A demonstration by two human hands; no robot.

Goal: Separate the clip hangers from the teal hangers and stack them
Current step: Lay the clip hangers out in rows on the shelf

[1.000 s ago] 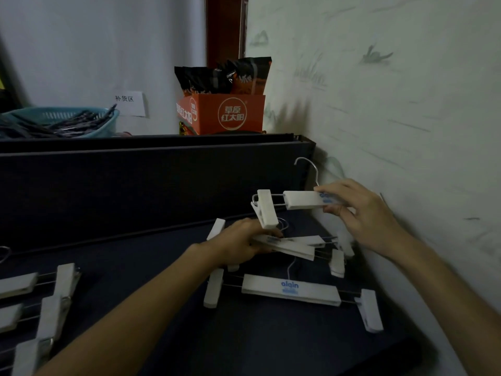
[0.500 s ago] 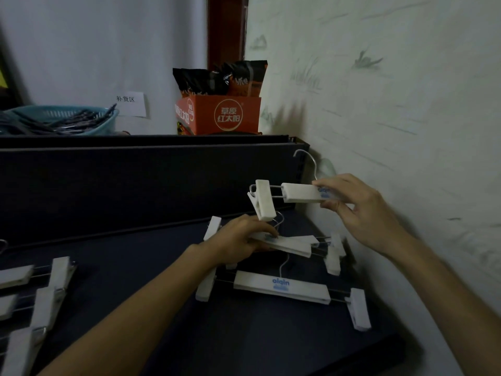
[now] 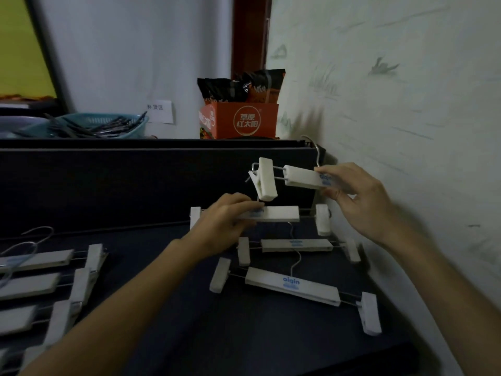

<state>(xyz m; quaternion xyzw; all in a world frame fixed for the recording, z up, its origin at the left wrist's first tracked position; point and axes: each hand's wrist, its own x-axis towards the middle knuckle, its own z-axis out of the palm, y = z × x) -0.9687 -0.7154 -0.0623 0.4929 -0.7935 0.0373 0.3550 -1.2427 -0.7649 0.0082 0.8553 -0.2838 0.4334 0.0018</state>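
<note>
**Clip hangers in both hands at the wall corner**

A teal basket (image 3: 113, 126) at rear left holds dark, thin items, too dim to identify. An orange box (image 3: 244, 122) contains dark snack packets (image 3: 238, 88). The right hand (image 3: 360, 196) pinches a raised white clip hanger (image 3: 301, 177); the left hand (image 3: 225, 221) grips a second hanger (image 3: 276, 214) below it. Two more hangers (image 3: 292, 286) lie on the dark surface (image 3: 271, 335). A stack of clip hangers (image 3: 48, 280) at left is cut off by the frame edge.

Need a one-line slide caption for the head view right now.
Each hand lifts a white clip hanger: right hand the upper hanger, left hand the lower hanger, above two more on the dark table.
</note>
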